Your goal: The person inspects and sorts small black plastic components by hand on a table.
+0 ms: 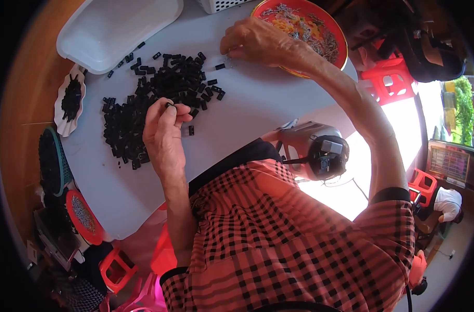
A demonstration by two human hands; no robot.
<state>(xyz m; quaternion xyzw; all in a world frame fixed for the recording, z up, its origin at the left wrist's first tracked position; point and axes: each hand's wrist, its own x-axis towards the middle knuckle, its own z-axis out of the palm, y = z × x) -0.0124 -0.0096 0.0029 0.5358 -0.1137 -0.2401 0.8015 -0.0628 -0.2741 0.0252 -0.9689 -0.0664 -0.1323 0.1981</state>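
Observation:
My left hand is raised over the near edge of a heap of small black plastic pieces. Thumb and forefinger pinch one small black plastic piece. Farther off, my right hand reaches down to the table, its fingers curled together beside a few loose thin metal bits. Whatever its fingertips hold is hidden. Just right of that hand stands a red round tray with a floral pattern, and small silvery metal parts are scattered in it.
A white basin stands at the far left of the grey table. A scalloped white dish of black parts sits on the left edge. Beyond the table are a red dish of metal parts, red stools and another person.

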